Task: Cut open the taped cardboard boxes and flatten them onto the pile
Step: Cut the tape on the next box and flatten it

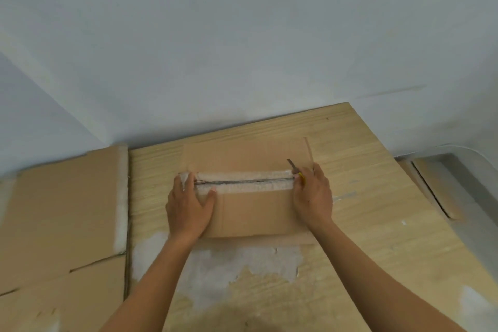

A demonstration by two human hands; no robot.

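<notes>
Box is pinned by flat left fingers; knife is gripped by right fingers. Slips could be caused by snagged tape.

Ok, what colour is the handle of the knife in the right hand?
Yellow: a sliver of the knife handle shows in the right hand, head view.

Box: matt cardboard. Tape beside left fingers: glossy plastic. Blade past right fingers: dull metal. Table: pale grained wood.
</notes>
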